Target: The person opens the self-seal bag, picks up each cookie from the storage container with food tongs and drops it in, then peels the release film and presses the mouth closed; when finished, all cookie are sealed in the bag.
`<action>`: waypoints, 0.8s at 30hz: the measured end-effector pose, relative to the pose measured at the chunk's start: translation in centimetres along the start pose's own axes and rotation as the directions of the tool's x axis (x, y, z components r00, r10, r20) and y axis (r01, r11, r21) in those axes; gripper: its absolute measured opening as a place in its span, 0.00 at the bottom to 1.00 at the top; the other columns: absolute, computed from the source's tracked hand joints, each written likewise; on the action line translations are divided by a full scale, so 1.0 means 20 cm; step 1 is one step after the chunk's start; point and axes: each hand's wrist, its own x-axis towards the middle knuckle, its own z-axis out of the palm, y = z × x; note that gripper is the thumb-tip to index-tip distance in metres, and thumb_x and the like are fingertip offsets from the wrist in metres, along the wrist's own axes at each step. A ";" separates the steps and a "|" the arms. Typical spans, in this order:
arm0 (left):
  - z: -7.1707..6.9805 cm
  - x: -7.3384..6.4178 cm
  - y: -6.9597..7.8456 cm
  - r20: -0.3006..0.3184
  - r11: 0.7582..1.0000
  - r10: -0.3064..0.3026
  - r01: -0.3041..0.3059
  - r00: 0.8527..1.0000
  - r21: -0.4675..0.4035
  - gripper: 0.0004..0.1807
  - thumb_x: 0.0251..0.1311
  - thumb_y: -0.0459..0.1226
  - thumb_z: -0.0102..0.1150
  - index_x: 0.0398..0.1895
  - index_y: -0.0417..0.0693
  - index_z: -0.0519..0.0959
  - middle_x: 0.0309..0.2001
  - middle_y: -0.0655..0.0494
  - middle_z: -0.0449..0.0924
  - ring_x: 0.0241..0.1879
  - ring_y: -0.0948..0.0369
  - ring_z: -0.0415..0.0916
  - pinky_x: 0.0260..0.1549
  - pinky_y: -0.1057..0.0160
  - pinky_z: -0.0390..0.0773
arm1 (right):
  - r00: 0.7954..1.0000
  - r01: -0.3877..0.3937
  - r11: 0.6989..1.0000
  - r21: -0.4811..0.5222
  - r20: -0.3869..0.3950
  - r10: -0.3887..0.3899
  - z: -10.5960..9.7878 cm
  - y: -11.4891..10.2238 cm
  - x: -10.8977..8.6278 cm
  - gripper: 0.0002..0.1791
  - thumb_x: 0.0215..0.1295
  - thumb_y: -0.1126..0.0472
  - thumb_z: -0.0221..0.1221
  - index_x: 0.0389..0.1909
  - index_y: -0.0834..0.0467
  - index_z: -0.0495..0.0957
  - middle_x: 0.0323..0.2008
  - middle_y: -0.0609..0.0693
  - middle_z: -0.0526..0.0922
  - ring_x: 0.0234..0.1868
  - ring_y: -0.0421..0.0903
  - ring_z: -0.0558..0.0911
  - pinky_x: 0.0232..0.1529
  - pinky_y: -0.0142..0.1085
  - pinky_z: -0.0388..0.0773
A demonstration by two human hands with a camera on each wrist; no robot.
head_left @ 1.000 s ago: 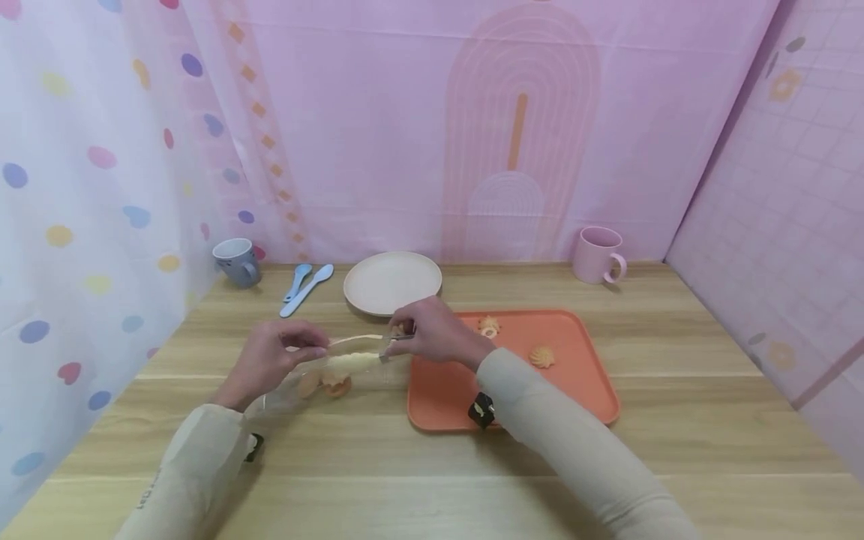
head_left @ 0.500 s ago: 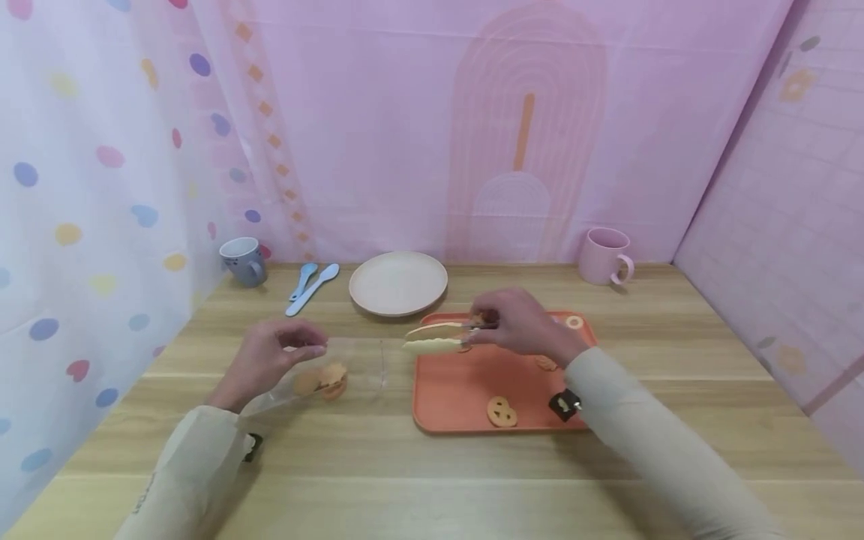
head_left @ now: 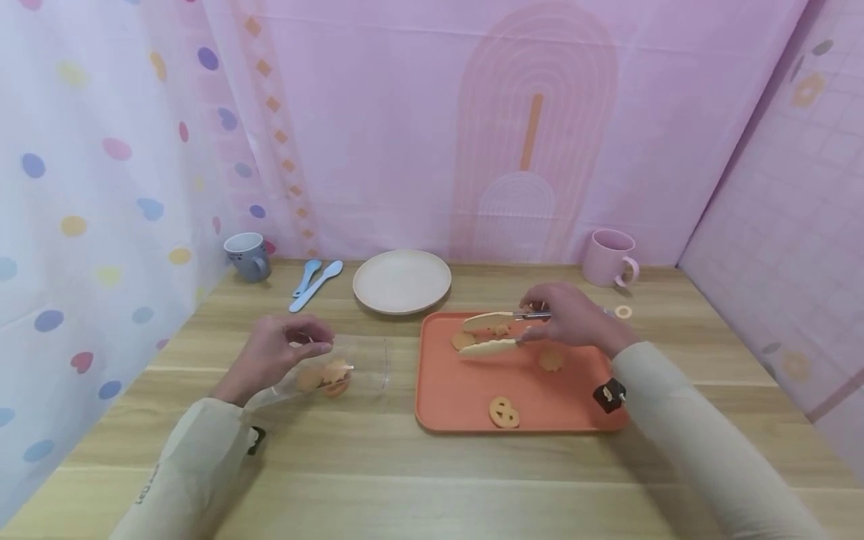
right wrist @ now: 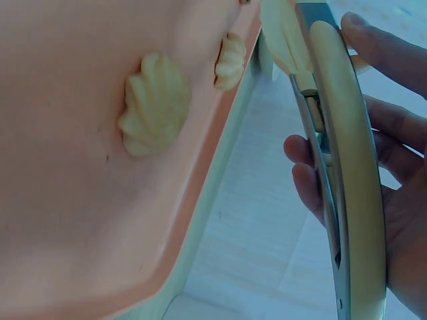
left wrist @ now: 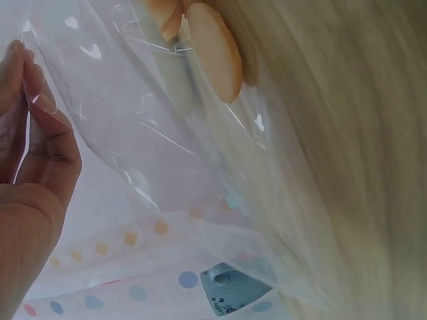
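Observation:
My left hand [head_left: 273, 356] pinches the top edge of a clear plastic bag [head_left: 370, 367], seen up close in the left wrist view too. Inside the bag lie a few cookies [head_left: 335, 373], one of them a flat oval biscuit [left wrist: 217, 57]. In my right hand [head_left: 574, 319] is a pair of food tongs [head_left: 489, 347] with cream tips and a ring at the handle's end. Their arms are spread over the back of an orange tray [head_left: 448, 401]. A round cookie [head_left: 462, 341] and a small flower-shaped cookie [head_left: 500, 328] lie beneath the tips.
Also on the tray are a swirl cookie [head_left: 551, 361] and, by the front rim, a pretzel-shaped cookie [head_left: 504, 413]. Along the back stand a grey-blue mug [head_left: 247, 257], two blue spoons [head_left: 316, 286], a pale plate [head_left: 402, 281] and a pink mug [head_left: 609, 259].
My right hand has carried the tongs from the bag's mouth rightward to over the tray, where their arms now stand wider apart. My left hand stays at the bag.

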 end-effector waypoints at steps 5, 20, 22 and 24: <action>-0.01 -0.01 0.00 0.007 1.000 0.004 -0.004 1.000 -0.003 0.06 0.54 0.29 0.72 0.33 0.47 0.87 0.32 0.54 0.88 0.31 0.75 0.81 0.34 0.70 0.84 | 1.000 0.004 1.000 0.004 0.021 -0.004 -0.01 0.01 0.02 0.26 0.46 0.52 0.78 0.44 0.61 0.85 0.35 0.52 0.87 0.37 0.48 0.81 0.42 0.42 0.79; -0.02 0.00 0.02 -0.005 1.000 0.018 -0.018 1.000 0.000 0.06 0.53 0.29 0.73 0.32 0.49 0.87 0.32 0.55 0.88 0.32 0.75 0.81 0.34 0.70 0.84 | 0.996 0.073 0.993 0.094 -0.061 -0.067 0.01 -0.11 0.07 0.12 0.49 0.57 0.77 0.33 0.57 0.87 0.23 0.46 0.82 0.27 0.41 0.75 0.30 0.31 0.72; -0.01 -0.01 0.02 0.004 1.000 0.019 -0.019 1.000 -0.007 0.06 0.53 0.30 0.73 0.32 0.49 0.87 0.32 0.55 0.89 0.32 0.74 0.81 0.33 0.69 0.84 | 0.996 0.069 0.996 0.060 -0.057 -0.065 0.02 -0.11 0.08 0.16 0.46 0.56 0.79 0.34 0.58 0.87 0.25 0.48 0.83 0.28 0.42 0.77 0.32 0.33 0.73; -0.01 -0.02 0.02 0.012 1.000 0.019 -0.018 1.000 -0.013 0.06 0.53 0.30 0.73 0.32 0.49 0.87 0.32 0.55 0.89 0.32 0.74 0.81 0.33 0.68 0.85 | 0.997 0.066 0.998 0.019 -0.051 -0.065 0.03 -0.10 0.08 0.20 0.43 0.54 0.80 0.36 0.59 0.87 0.28 0.50 0.85 0.30 0.43 0.78 0.33 0.34 0.74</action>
